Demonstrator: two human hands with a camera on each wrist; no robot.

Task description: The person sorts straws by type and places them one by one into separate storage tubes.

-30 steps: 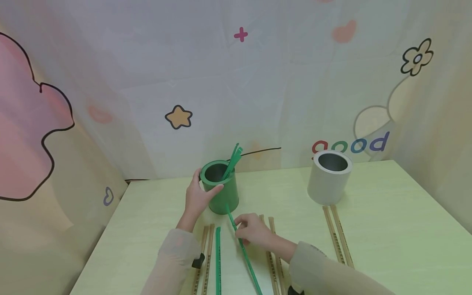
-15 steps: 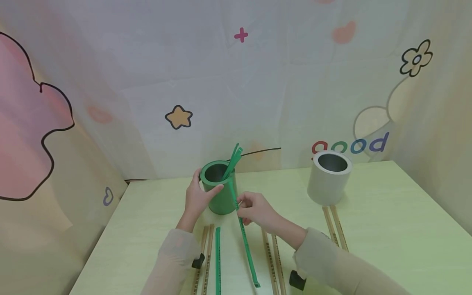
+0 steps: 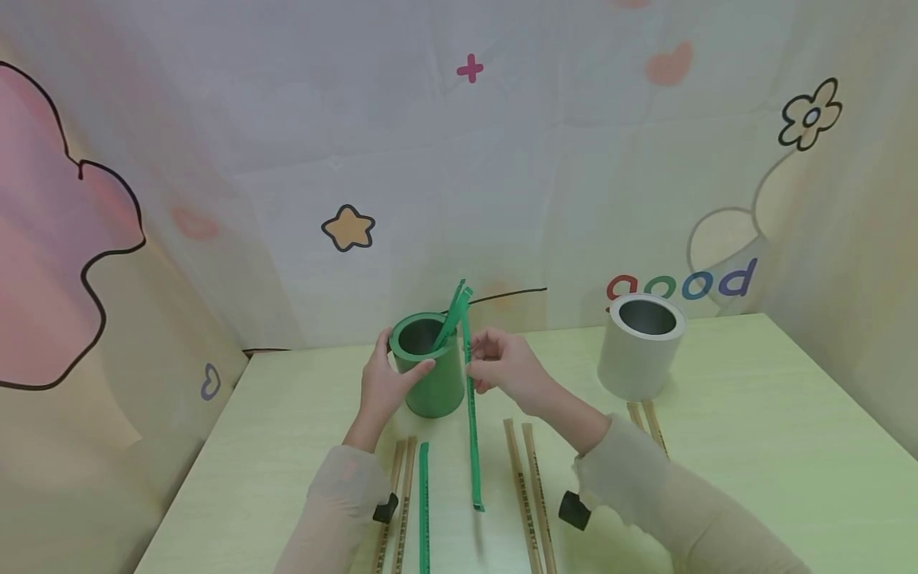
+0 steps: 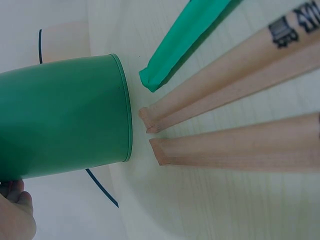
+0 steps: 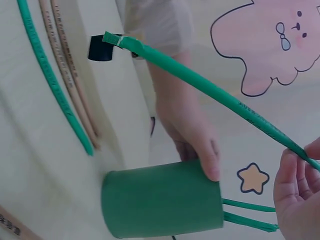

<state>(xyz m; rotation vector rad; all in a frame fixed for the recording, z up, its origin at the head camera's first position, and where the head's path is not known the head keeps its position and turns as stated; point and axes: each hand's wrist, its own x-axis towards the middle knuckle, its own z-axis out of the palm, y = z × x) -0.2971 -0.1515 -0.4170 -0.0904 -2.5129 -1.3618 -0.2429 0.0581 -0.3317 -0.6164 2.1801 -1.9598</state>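
Note:
My left hand [image 3: 387, 387] grips the green cylindrical cup [image 3: 437, 392] near its rim, thumb in front and fingers round the left side. Several green chopsticks [image 3: 452, 317] lean out of the cup towards the right. Beside it, my right hand [image 3: 505, 367] pinches another green chopstick [image 3: 473, 446] near its upper end. That one stands almost upright just right of the cup, its lower end over the table. In the right wrist view the held chopstick [image 5: 200, 82] slants above the cup, its far tip in front of the left sleeve.
One green chopstick [image 3: 425, 510] lies on the table, alongside two brown ones [image 3: 405, 502]. Two more brown chopsticks [image 3: 529, 494] lie right of the middle. A white cup [image 3: 638, 363] stands at the back right, with brown chopsticks [image 3: 649, 422] in front, partly covered by my right sleeve.
My right hand has risen and moved away from me with the green chopstick, from the table up beside the cup. The chopstick has turned more upright. My left hand keeps its place.

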